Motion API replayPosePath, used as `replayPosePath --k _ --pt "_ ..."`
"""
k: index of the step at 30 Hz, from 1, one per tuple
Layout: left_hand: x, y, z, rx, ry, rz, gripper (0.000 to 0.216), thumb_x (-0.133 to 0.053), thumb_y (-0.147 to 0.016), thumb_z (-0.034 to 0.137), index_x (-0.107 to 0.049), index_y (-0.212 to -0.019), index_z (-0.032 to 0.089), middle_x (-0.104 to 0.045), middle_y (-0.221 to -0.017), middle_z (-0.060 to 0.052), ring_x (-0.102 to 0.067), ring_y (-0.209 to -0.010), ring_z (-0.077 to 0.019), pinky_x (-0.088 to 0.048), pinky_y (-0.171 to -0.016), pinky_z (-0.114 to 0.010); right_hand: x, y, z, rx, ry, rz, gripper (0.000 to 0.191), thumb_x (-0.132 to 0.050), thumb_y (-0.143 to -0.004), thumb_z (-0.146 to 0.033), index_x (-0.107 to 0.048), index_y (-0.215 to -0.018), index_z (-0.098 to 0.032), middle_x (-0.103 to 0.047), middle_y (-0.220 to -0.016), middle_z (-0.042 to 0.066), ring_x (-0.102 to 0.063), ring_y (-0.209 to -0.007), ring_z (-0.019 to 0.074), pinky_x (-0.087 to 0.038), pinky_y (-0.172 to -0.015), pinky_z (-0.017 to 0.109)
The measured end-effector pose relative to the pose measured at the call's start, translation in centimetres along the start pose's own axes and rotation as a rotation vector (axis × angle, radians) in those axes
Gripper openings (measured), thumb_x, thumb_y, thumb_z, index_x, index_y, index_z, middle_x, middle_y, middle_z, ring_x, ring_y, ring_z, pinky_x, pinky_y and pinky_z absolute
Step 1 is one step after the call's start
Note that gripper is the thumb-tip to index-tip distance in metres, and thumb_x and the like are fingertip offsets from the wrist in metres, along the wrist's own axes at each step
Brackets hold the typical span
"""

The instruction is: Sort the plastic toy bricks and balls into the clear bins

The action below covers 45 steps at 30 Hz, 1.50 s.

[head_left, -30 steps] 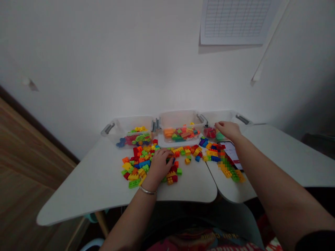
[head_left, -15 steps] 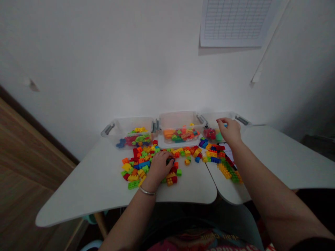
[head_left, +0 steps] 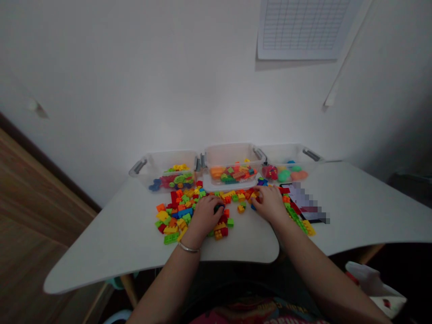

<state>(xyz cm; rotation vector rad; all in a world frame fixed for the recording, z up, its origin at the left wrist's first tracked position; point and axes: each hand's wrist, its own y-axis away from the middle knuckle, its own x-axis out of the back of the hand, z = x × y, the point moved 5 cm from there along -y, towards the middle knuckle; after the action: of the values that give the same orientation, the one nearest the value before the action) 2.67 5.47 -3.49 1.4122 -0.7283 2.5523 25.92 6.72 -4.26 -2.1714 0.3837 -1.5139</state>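
Note:
Over the pile of colourful toy bricks (head_left: 182, 211), my left hand (head_left: 206, 212) has its fingers curled round a small dark blue-green piece (head_left: 218, 208), mostly hidden by the hand. My right hand (head_left: 272, 202) is lowered at the right part of the bricks, its thumb and fingertips bent round an orange-yellow toy brick (head_left: 255, 195). Close to its thumb lies a blue brick (head_left: 253, 207). Behind the hands stand three clear bins: the left bin (head_left: 172, 158) with coloured toy pieces, the middle bin (head_left: 229, 152) with bricks, and the right bin (head_left: 283, 150) with rounded pieces.
A tablet or phone (head_left: 305, 202), partly blurred out, lies right of my right hand, beside a row of joined green and yellow bricks (head_left: 297, 219). The white tables (head_left: 118, 243) meet near my right forearm. A wall with a grid sheet (head_left: 303, 31) rises behind.
My right hand has moved from above the right bin down and left to the bricks. The tablet or phone and the rounded pieces are now uncovered. My left hand stays put.

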Motion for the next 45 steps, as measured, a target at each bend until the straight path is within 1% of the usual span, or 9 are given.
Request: replayPosePath --k 6,14,20,25,29,35,38,42,45 --pt "0.0 0.0 0.1 -0.003 -0.013 0.0 0.016 -0.056 -0.087 0.025 -0.068 -0.096 0.022 -0.067 -0.108 -0.006 -0.059 -0.105 -0.0229 -0.044 -0.098 -0.042 0.4 0.2 -0.6 0.042 -0.036 -0.016 0.018 -0.059 -0.08 -0.029 -0.067 -0.092 -0.019 -0.071 -0.091 0.008 -0.059 -0.094 0.0283 -0.04 -0.095 0.048" --pt "0.0 0.1 0.3 -0.033 -0.098 0.051 0.023 -0.054 -0.09 0.028 -0.065 -0.107 0.018 -0.067 -0.109 -0.01 -0.059 -0.106 -0.0243 -0.046 -0.097 -0.044 0.8 1.3 -4.0 0.121 -0.346 0.194 0.022 -0.057 -0.078 -0.025 -0.063 -0.098 -0.02 -0.069 -0.092 0.009 -0.062 -0.088 0.0254 -0.047 -0.085 0.043" --pt "1.0 0.8 3.4 -0.265 -0.202 0.113 0.029 -0.057 -0.088 0.025 -0.062 -0.116 0.021 -0.069 -0.113 -0.007 -0.055 -0.113 -0.0242 -0.038 -0.106 -0.047 -0.2 2.4 -5.1 0.25 -0.441 0.111 0.019 -0.061 -0.077 -0.024 -0.062 -0.096 -0.021 -0.068 -0.093 0.008 -0.062 -0.09 0.0251 -0.049 -0.083 0.043" --pt "1.1 0.9 3.9 -0.334 -0.244 0.087 0.032 -0.059 -0.087 0.023 -0.063 -0.118 0.027 -0.07 -0.111 -0.004 -0.056 -0.113 -0.0242 -0.033 -0.109 -0.05 0.2 2.8 -5.6 0.304 -0.505 0.07 0.018 -0.061 -0.083 -0.026 -0.062 -0.101 -0.023 -0.069 -0.098 0.007 -0.062 -0.094 0.0239 -0.049 -0.086 0.043" --pt "1.5 0.7 3.8 -0.266 -0.214 0.082 0.025 -0.059 -0.087 0.025 -0.066 -0.111 0.026 -0.072 -0.105 -0.005 -0.06 -0.106 -0.0228 -0.038 -0.106 -0.046 -0.2 2.7 -5.2 0.228 -0.493 0.048 0.016 -0.061 -0.084 -0.027 -0.062 -0.099 -0.023 -0.068 -0.098 0.007 -0.061 -0.096 0.0242 -0.049 -0.088 0.043" --pt "3.8 0.3 3.1 -0.027 -0.228 0.114 0.025 -0.058 -0.086 0.028 -0.066 -0.109 0.021 -0.072 -0.1 -0.009 -0.064 -0.097 -0.0262 -0.049 -0.09 -0.042 -0.7 2.4 -4.6 0.146 -0.394 0.023 0.021 -0.057 -0.08 -0.021 -0.062 -0.101 -0.021 -0.067 -0.1 0.009 -0.059 -0.099 0.0267 -0.048 -0.09 0.046" --pt "6.1 -0.4 1.7 0.064 -0.138 0.231 0.03 -0.058 -0.086 0.029 -0.063 -0.115 0.022 -0.071 -0.103 -0.008 -0.066 -0.096 -0.0247 -0.05 -0.089 -0.038 -0.8 2.3 -4.6 0.149 -0.388 0.002 0.021 -0.055 -0.081 -0.02 -0.062 -0.1 -0.021 -0.067 -0.099 0.009 -0.059 -0.098 0.0264 -0.048 -0.089 0.046" --pt "9.5 -1.8 -1.4 0.131 0.181 0.512 0.032 -0.058 -0.085 0.031 -0.061 -0.114 0.021 -0.069 -0.111 -0.006 -0.066 -0.098 -0.0189 -0.051 -0.088 -0.031 -0.7 2.4 -4.8 0.159 -0.386 0.004 0.022 -0.054 -0.081 -0.021 -0.061 -0.101 -0.019 -0.067 -0.1 0.011 -0.059 -0.099 0.0269 -0.048 -0.09 0.046" --pt "11.6 -3.0 -3.9 0.223 0.259 0.699 0.031 -0.056 -0.084 0.033 -0.06 -0.112 0.02 -0.069 -0.108 -0.006 -0.065 -0.098 -0.0182 -0.051 -0.087 -0.031 -0.7 2.4 -4.8 0.174 -0.392 0.01 0.021 -0.053 -0.082 -0.021 -0.061 -0.102 -0.019 -0.067 -0.1 0.011 -0.059 -0.099 0.0268 -0.048 -0.091 0.046"
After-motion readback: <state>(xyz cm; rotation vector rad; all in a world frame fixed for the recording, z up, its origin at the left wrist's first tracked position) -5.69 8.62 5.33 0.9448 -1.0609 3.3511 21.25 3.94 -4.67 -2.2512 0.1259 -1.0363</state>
